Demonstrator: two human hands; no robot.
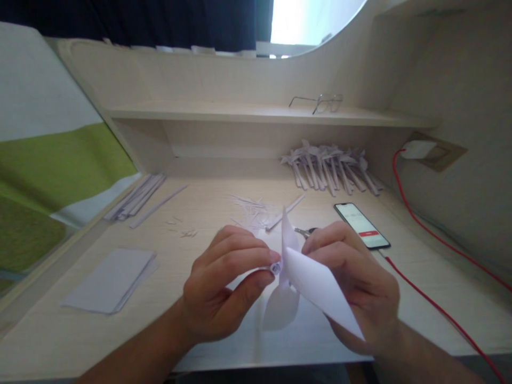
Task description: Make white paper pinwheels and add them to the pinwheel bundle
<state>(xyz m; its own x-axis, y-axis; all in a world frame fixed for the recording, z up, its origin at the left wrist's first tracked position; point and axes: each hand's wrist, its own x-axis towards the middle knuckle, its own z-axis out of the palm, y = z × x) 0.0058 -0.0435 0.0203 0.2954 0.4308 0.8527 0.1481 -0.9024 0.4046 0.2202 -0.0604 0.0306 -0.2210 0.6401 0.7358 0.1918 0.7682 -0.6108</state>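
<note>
A white paper pinwheel (316, 282) with folded blades is held up over the desk's front. My right hand (362, 277) is closed on it from the right, its fingertips mostly behind the blades. Between thumb and fingers, my left hand (228, 280) pinches a small rolled paper tube (275, 268), its round end facing me, close beside the pinwheel's centre. Whether tube and pinwheel are joined cannot be made out. Just beyond the hands lie scissors (302, 232), partly hidden, a paper stick (286, 212) and a heap of thin paper slivers (256, 209).
A stack of paper sheets (110, 280) lies at left, with several paper sticks (138, 197) behind it. Finished-looking paper pinwheels (330, 162) are piled back right. A phone (362, 225) on a red cable (436, 306) lies at right. Glasses (330, 102) rest on the shelf (224, 113).
</note>
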